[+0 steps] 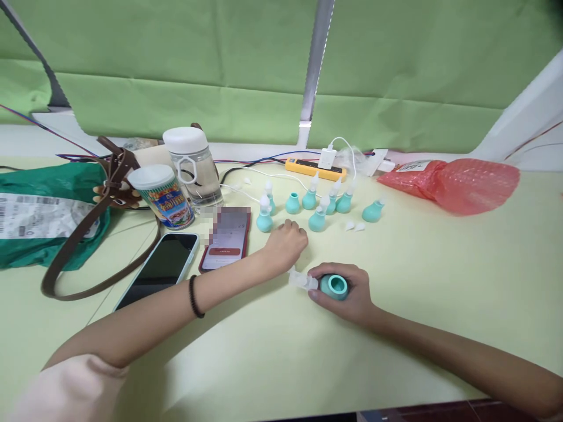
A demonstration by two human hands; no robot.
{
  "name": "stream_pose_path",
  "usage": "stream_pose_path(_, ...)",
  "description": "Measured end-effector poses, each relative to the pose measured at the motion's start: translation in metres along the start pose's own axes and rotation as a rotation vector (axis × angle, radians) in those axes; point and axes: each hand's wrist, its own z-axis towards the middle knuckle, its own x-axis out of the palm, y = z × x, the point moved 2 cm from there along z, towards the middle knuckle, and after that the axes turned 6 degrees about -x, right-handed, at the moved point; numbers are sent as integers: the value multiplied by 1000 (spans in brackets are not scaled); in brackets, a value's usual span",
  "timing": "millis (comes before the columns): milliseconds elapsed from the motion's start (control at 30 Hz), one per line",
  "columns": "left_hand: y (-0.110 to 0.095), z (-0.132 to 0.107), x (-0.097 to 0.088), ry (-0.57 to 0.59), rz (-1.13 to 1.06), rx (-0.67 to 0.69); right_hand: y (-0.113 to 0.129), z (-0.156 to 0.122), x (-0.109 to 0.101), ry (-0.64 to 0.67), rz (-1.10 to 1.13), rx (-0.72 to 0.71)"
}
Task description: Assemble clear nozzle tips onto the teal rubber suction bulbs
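Observation:
In my right hand (358, 293) is a teal rubber bulb (336, 286), its round open mouth turned up toward me. The thumb and index finger of that hand also pinch a translucent plastic nozzle (303, 280), which points left and is apart from the bulb's mouth. My left hand (285, 246) is closed, knuckles up, just above the nozzle's far end; whatever its fingers hold is hidden. Beyond it stand several teal bulbs with clear nozzles, among them a nasal aspirator (316, 218) and another aspirator (264, 218). One bare bulb (292, 203) has an open top.
Two small white tips (355, 226) lie near a tilted teal bulb (373, 211). Leftward are two phones, a dark one (160, 266) and a lit one (229, 234), a printed tub (165, 199) and a water bottle (196, 170). Behind lie a yellow power strip (314, 170) and red bubble wrap (475, 184).

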Motion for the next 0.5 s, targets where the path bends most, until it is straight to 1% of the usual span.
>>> stream_pose_path(100, -3, 11, 2, 16, 26, -29, -1, 0, 0, -18, -23, 12)
stream_pose_path(267, 7, 21, 8, 76, 33, -24, -1, 0, 2, -10, -3, 4)
stream_pose_path(500, 16, 30, 12, 60, 34, -67, 0, -1, 4, 12, 13, -23)
